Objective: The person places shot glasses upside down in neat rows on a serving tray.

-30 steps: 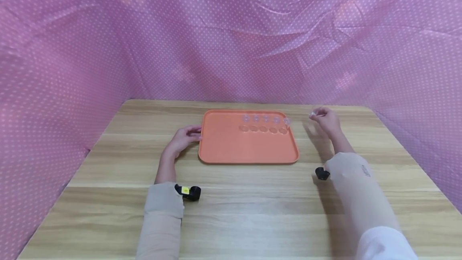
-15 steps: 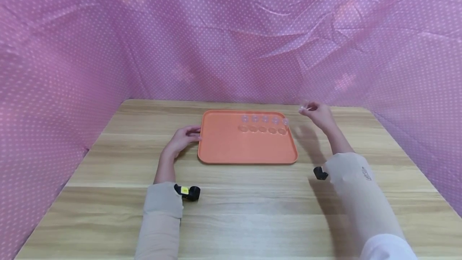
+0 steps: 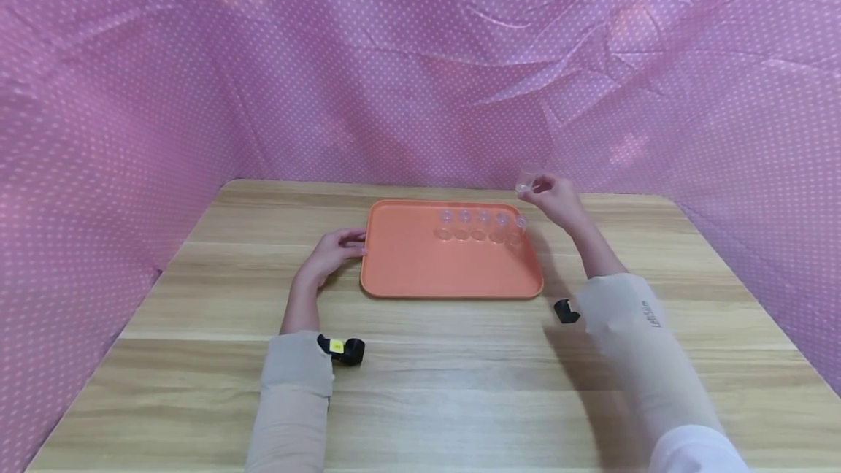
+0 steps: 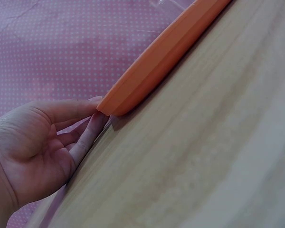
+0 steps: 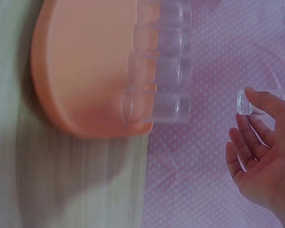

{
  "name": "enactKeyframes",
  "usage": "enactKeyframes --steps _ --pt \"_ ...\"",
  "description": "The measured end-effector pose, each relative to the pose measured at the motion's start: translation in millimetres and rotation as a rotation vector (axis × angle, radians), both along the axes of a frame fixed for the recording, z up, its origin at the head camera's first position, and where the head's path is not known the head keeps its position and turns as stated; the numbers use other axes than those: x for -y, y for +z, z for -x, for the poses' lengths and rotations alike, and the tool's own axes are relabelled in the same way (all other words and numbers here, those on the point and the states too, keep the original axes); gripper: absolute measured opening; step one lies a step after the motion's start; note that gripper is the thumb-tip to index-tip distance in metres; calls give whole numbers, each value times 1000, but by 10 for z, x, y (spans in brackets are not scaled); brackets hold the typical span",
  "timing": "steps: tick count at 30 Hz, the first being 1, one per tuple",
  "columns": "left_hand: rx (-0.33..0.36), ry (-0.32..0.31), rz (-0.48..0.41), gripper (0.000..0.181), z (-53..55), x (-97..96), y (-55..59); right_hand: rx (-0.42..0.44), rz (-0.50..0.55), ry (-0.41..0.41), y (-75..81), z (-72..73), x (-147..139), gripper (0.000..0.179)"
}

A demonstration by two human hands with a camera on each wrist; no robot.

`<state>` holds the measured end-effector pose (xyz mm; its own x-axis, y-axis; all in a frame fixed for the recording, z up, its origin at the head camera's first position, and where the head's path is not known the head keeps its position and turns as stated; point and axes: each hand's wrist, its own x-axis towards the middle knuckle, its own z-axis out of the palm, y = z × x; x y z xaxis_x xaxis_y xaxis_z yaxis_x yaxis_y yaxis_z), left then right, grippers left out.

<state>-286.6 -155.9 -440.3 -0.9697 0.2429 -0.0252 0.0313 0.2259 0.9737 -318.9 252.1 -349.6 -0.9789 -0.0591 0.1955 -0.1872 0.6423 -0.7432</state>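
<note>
My right hand (image 3: 555, 199) pinches a small clear cup (image 5: 244, 102) between thumb and fingertips, above and behind the tray's back right corner. In the right wrist view, the cup's thick glassy base faces the tray side and my other fingers are spread and bent below it. An orange tray (image 3: 420, 261) lies on the table. Several matching clear cups (image 3: 482, 225) stand side by side in a row along its back right part. My left hand (image 3: 328, 254) holds the tray's left edge, with thumb and fingertips at the rim, as the left wrist view shows.
A light wood-grain table (image 3: 420, 371) carries the tray near its back edge. Pink dotted cloth (image 3: 420, 71) hangs behind and along both sides. A black wrist camera (image 3: 348, 350) sits by the left sleeve, another dark camera (image 3: 566, 311) by the right.
My right hand has moved left and up with the clear cup, from beside the tray to its back right corner. My left hand and the tray stay about where they were.
</note>
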Motion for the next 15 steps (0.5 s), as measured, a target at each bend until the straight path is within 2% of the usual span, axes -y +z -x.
enactKeyframes --steps 15 --pt "13 -23 -23 50 0 11 8 -8 58 95 56 -12 500 31"
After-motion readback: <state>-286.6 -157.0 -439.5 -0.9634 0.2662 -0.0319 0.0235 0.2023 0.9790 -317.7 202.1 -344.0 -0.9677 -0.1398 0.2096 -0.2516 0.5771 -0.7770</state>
